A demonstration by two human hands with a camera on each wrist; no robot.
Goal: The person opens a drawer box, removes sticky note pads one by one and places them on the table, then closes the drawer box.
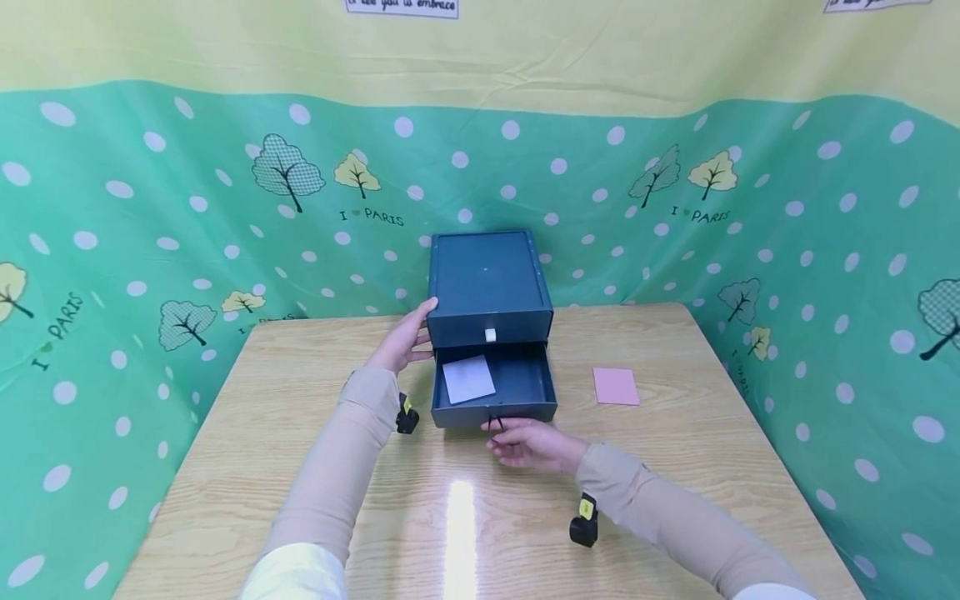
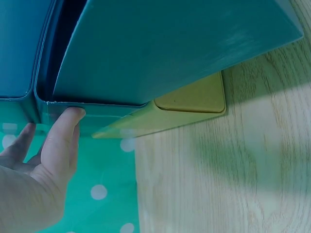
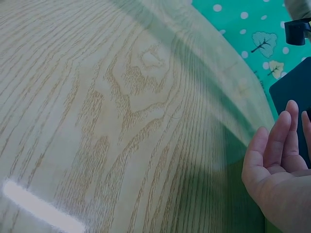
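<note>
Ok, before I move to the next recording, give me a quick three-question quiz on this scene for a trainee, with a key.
1. True or false: the lower drawer is open with a pale sheet inside, while the upper drawer is closed.
2. The pink square lies: A, in the lower drawer; B, on the table, right of the cabinet; C, on the upper drawer.
3. Which hand is at the black loop, and what does the other touch?

Key: 1, true. 2, B. 3, the right hand; the left hand touches the cabinet's left side.

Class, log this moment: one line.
left hand: touching cabinet; right hand: at open drawer; pale paper: in drawer; pink paper: on table
</note>
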